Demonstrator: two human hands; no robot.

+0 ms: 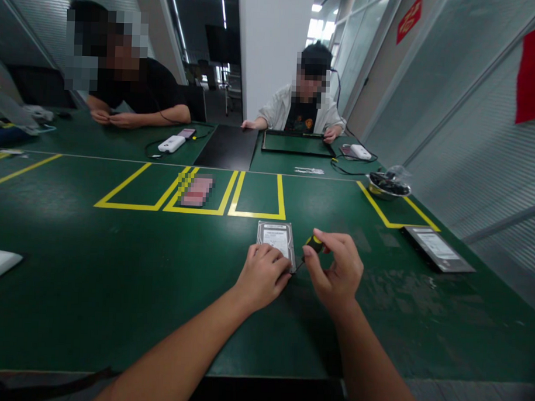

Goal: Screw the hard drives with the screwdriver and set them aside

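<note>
A silver hard drive (275, 231) with a white label lies flat on the green table in front of me. My left hand (263, 276) grips its near end, fingers curled over the top and the thumb at the lower edge, so that part is hidden. Pinched between the thumb and fingers of my right hand (340, 272) is a small screwdriver (313, 244) with a black and yellow handle. Its thin shaft slants down to the drive's near right corner. Whether the tip sits in a screw, I cannot tell.
A larger silver drive-like box (441, 248) lies to the right, by a bowl (387, 188) of dark parts. Yellow tape outlines (258, 215) mark the table. Across it, one person holds a thin black frame (298, 152) beside a black panel (228, 147); another person leans at the left.
</note>
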